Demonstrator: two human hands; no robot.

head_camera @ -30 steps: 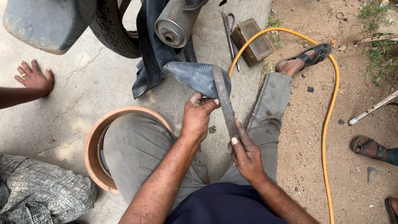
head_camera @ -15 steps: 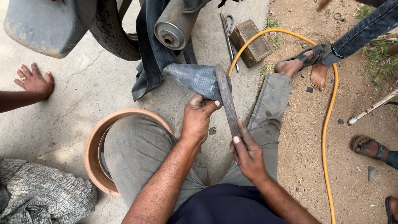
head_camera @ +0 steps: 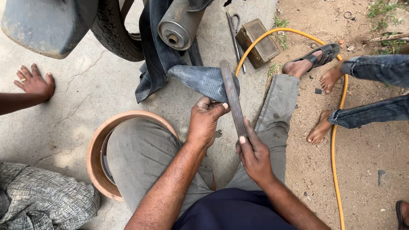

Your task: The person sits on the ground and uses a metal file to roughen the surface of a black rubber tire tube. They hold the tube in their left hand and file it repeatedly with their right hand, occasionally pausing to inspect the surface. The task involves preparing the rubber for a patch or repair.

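Note:
My left hand (head_camera: 206,120) grips a fold of black rubber inner tube (head_camera: 203,81) that hangs down from a motorcycle wheel. My right hand (head_camera: 254,151) holds the lower end of a long flat metal file (head_camera: 231,98), index finger stretched along it. The file lies across the folded rubber, just right of my left thumb. Both hands are over my knees, in grey trousers.
A tan basin (head_camera: 96,149) sits under my left knee. The tyre (head_camera: 118,34) and silver exhaust pipe (head_camera: 179,25) stand ahead. A small metal box (head_camera: 258,42), scissors and a yellow hose (head_camera: 336,127) lie right. Another person's hand (head_camera: 35,81) rests left; bare feet (head_camera: 319,127) stand right.
A barefoot person in jeans has stepped further in along the right side. My hands and the file have stayed nearly in place on the rubber.

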